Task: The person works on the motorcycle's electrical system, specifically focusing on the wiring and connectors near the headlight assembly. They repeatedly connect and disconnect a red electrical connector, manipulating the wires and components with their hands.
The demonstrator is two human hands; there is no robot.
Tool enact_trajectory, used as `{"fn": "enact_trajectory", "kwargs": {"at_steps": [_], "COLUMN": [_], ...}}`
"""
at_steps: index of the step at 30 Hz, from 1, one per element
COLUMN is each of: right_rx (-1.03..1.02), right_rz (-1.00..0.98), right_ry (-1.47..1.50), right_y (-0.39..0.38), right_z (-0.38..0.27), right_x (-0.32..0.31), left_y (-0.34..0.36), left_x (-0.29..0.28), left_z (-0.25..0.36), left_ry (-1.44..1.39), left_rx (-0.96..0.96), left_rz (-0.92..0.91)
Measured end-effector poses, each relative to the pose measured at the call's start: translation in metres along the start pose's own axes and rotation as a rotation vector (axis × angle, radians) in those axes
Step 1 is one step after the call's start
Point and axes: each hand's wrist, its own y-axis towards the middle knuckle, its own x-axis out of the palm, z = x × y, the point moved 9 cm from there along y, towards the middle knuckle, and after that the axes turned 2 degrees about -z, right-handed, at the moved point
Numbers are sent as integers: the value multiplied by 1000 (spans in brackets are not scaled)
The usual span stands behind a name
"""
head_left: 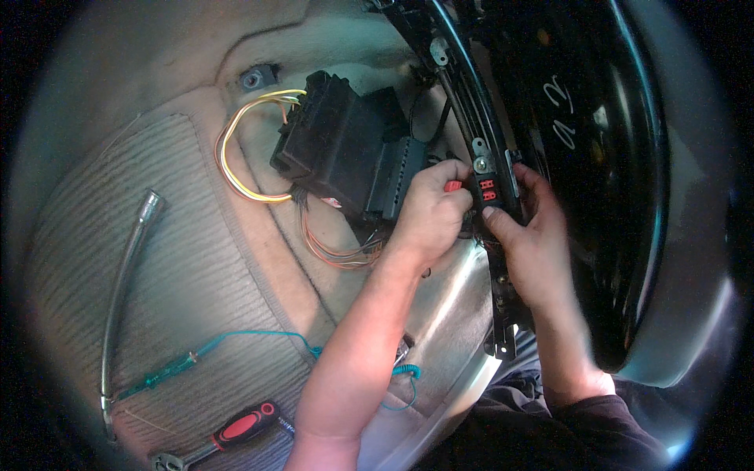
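My left hand (436,208) is closed around a small red piece (453,186), partly hidden by my fingers, just left of a black metal rail (459,94). My right hand (530,239) grips that rail from the right, thumb beside a black block with two red pieces (487,188), below a silver bracket (481,163). Left of my hands lies a black electronic module (334,149) with looped yellow, white and brown wires (228,145) and thinner wire bundles.
A large black panel (597,196) fills the right. On the grey ribbed carpet (188,282) lie a bent metal bar (122,290), a teal test probe (161,374) with coiled cord and a red-and-black ratchet (239,430). A grey mount (254,77) sits at the top.
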Motion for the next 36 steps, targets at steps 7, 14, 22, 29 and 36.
{"fn": "enact_trajectory", "kwargs": {"at_steps": [7,14,22,29,36], "right_rx": [63,45,101,40,34], "right_rz": [53,67,17,66,27], "right_ry": [120,172,237,116,134], "right_y": [0,0,2,3,4], "right_z": [6,6,4,5,3], "right_x": [-5,-2,0,-3,0], "left_y": [1,-1,-1,-7,-10], "left_x": [1,0,2,-3,-19], "left_z": [3,0,25,29,53], "left_ry": [124,-57,407,387,634], "left_rx": [-55,0,-49,-96,39], "left_rz": [41,-11,-10,-33,140]}}
